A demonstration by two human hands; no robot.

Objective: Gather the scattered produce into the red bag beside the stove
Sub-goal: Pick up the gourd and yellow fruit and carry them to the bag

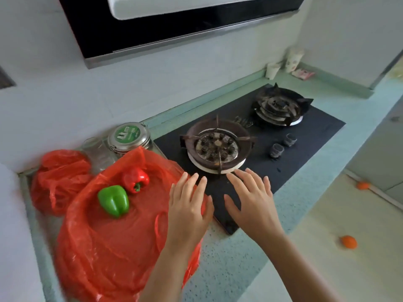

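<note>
Nearest to the camera, the left hand (189,205) is spread flat with open fingers over the right edge of the red bag (113,243), holding nothing. Just beside it, the right hand (250,201) is also wide and empty, above the near corner of the black stove (316,136).

The bag lies on the counter (229,258), just left of the stove. It is thin, soft plastic, probably slippery and easy to tear, so I think it is better to take it by the rim or handle loop.

On the bag lie a green pepper (113,200) and a red pepper (135,179), touching each other. I cannot tell if they are inside or only on top. They look firm, light and smooth; a grasp around the body seems good.

Farther right, on the floor, two small orange fruits (349,242) lie well apart.
</note>
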